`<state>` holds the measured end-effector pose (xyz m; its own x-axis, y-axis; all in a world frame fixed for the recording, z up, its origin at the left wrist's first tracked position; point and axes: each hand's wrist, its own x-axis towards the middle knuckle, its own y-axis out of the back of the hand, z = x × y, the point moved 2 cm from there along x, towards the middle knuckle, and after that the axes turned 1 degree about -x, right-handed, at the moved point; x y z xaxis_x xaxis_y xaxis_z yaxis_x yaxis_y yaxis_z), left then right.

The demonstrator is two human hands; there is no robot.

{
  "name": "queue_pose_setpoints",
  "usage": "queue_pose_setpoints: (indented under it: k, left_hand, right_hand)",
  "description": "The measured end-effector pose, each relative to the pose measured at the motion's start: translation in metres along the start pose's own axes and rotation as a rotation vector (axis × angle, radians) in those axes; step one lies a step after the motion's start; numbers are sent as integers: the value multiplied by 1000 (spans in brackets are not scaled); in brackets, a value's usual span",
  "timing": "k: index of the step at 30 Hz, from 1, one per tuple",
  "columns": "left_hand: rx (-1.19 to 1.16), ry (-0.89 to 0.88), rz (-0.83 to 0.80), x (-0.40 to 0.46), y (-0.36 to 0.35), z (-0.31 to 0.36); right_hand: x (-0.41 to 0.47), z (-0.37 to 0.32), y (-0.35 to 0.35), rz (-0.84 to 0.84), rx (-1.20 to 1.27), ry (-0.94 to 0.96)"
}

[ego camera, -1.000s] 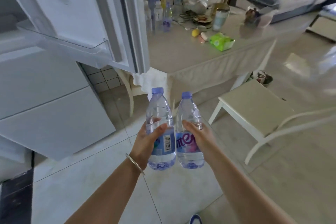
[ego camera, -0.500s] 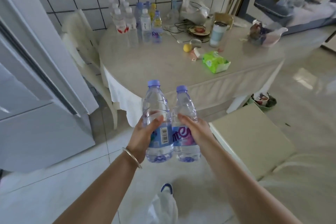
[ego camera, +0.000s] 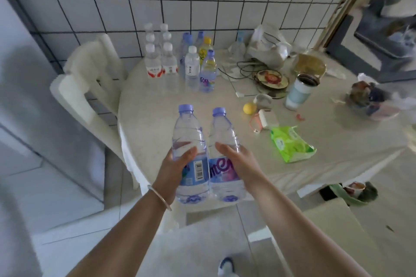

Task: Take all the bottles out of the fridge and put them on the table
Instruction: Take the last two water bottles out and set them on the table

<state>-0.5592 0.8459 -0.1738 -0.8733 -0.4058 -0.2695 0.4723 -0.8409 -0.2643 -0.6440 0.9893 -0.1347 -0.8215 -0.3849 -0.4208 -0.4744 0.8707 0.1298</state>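
Bottles [ego camera: 191, 153], bases blurred, hands [ego camera: 172, 168] gripping

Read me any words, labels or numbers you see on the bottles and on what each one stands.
"mer", purple letters, partly covered: label of the bottle in the right hand.
Barcode, digits too small: label of the bottle in the left hand.
Purple letters, unreadable: purple-capped bottle on the table.
Vertical characters, too small: white-capped bottle.
Green packet: print blurred.

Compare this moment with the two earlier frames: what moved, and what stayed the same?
The person turned away from the fridge and closed in on the table, carrying both bottles over its near edge. Unchanged: the left hand grips the barcode bottle, the right hand the other bottle; nothing was released.
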Motion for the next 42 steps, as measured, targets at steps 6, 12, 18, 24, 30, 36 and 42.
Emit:
queue_pose_setpoints:
  k: [6, 12, 18, 24, 30, 36, 42]
  left_hand:
    - [-10, -38, 187, 79, -5, 13]
    - [-8, -63, 407, 138, 5, 27]
    - [113, -57, 583, 183, 43, 34]
    - [250, -14, 658, 241, 83, 54]
    - [580, -2, 591, 304, 118, 51]
    - [704, 27, 624, 327, 121, 58]
    - [781, 35, 551, 338, 132, 49]
  right_hand:
    - [110, -36, 1, -150, -63, -21]
    - [193, -61, -16, -237, -94, -25]
    - [250, -72, -50, -200, -205, 3]
    - [311, -78, -92, -149, -272, 100]
    - [349, -88, -125, -85, -390, 225]
    - [372, -89, -137, -71, -381, 261]
    - [376, -83, -140, -52, -360, 306]
